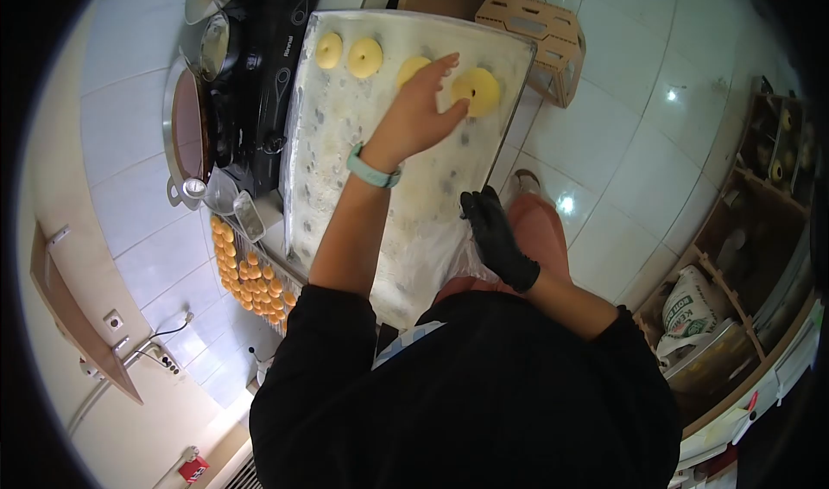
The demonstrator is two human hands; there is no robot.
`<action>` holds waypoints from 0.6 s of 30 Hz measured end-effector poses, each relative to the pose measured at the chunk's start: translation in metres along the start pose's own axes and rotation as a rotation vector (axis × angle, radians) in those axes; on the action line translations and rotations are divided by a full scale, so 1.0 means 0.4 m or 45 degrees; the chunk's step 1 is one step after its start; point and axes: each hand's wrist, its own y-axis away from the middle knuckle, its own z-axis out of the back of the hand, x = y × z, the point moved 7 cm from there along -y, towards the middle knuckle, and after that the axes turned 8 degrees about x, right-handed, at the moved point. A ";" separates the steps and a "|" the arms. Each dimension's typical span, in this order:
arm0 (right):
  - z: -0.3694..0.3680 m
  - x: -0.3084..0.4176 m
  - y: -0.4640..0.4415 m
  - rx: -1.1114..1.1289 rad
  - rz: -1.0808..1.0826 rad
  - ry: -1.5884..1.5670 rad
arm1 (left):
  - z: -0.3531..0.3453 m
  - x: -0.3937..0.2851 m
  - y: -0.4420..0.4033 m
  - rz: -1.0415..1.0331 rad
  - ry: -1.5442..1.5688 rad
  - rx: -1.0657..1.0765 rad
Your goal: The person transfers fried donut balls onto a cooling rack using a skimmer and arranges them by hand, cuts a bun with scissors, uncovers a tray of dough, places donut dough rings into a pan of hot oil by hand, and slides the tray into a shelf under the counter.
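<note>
My left hand (416,117), bare and with a teal band at the wrist, reaches over a large floured tray (345,169). Its fingers are apart, and the thumb lies at the edge of a yellow dough ring (484,92) with a small hole. Another dough piece (412,71) is partly hidden behind the hand. Two more dough rounds, one at the corner (328,50) and one beside it (365,57), each show a central dent. My right hand (501,243), in a black glove, is held curled by the tray's near right edge, over crumpled clear plastic (462,256). Whatever its fingers hold is hidden.
Left of the tray stands a black Rinnai stove (268,83) with a wide pan (186,126) and a small pot (216,47). Many orange-brown pieces sit on a rack (250,273). A wooden crate (544,35) is beyond the tray; shelves with a white sack (691,308) stand right.
</note>
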 end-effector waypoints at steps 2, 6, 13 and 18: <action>-0.001 0.001 0.001 -0.001 0.000 -0.008 | -0.027 0.009 -0.019 0.037 -0.349 0.057; 0.001 0.009 0.002 0.019 0.007 0.027 | -0.036 0.017 -0.036 0.180 -0.203 0.110; -0.004 -0.006 -0.001 0.026 -0.113 -0.019 | -0.022 -0.004 0.004 0.079 0.039 0.017; 0.006 0.160 0.010 0.076 -0.150 0.054 | 0.174 -0.055 0.096 0.228 0.273 -0.101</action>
